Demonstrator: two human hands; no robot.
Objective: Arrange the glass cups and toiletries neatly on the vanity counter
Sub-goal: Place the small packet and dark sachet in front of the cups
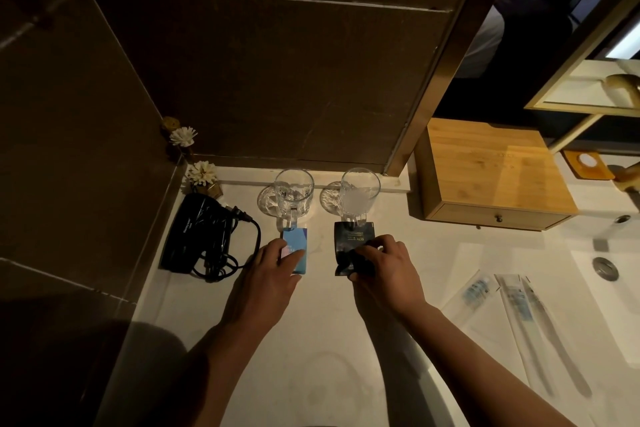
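Two glass cups stand upright near the back wall of the white vanity counter, the left glass cup and the right glass cup, each beside a round glass coaster. In front of the left cup lies a small blue box; my left hand rests on it with fingers on its near end. In front of the right cup lies a black sachet; my right hand pinches its crumpled near end. Several wrapped toothbrush packets lie to the right.
A black hair dryer with coiled cord lies at the left against the wall. Small flower ornaments sit in the back left corner. A wooden drawer box stands at the back right. The sink drain is at the far right.
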